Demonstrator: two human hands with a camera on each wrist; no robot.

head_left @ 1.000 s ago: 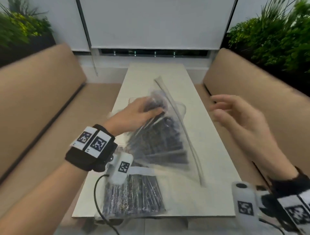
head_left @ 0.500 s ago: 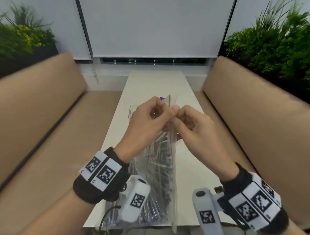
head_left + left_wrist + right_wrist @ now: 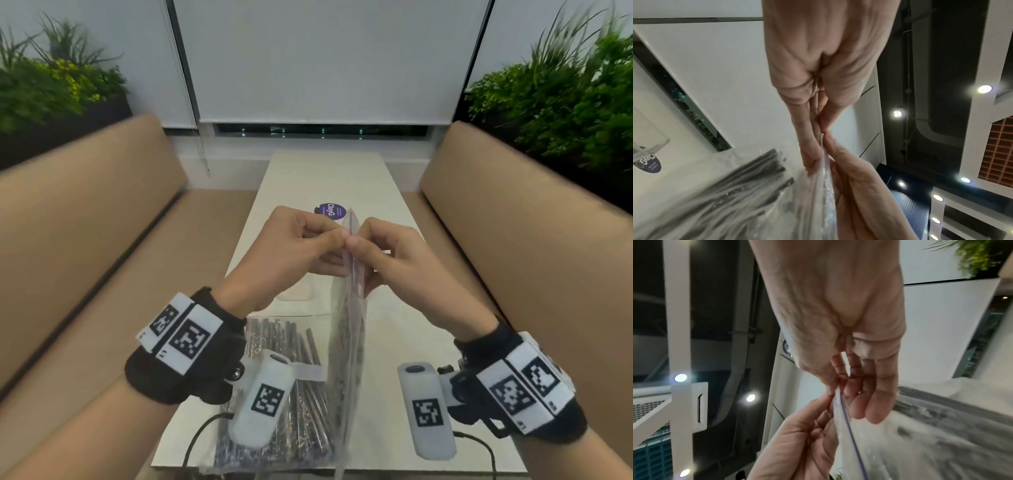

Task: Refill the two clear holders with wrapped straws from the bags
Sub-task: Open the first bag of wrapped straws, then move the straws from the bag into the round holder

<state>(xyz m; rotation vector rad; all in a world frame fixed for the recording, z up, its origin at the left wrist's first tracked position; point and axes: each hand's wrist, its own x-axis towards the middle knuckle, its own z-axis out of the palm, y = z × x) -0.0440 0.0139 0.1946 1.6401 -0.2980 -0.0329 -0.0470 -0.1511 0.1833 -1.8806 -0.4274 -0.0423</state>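
A clear zip bag [image 3: 347, 342] of dark wrapped straws hangs upright, edge-on, above the white table [image 3: 376, 192]. My left hand [image 3: 339, 239] and right hand [image 3: 352, 245] pinch its top strip from opposite sides, thumbs nearly touching. The left wrist view shows my left hand [image 3: 819, 129] pinching the bag [image 3: 824, 186]. In the right wrist view my right hand [image 3: 836, 390] pinches the bag's blue-lined strip [image 3: 846, 423]. A second bag of straws [image 3: 284, 394] lies flat near the table's front edge. A clear holder [image 3: 645, 138] with a purple label [image 3: 330, 210] stands beyond my hands, mostly hidden.
Tan padded benches run along the left [image 3: 85, 222] and right [image 3: 513, 222] of the narrow table. Planters with green plants [image 3: 565, 102] stand behind both benches. A white roller blind [image 3: 325, 61] hangs at the far end.
A second ago my left hand lay on the bag on the table and my right hand hung free. Both hands have since lifted the bag upright and pinch its top.
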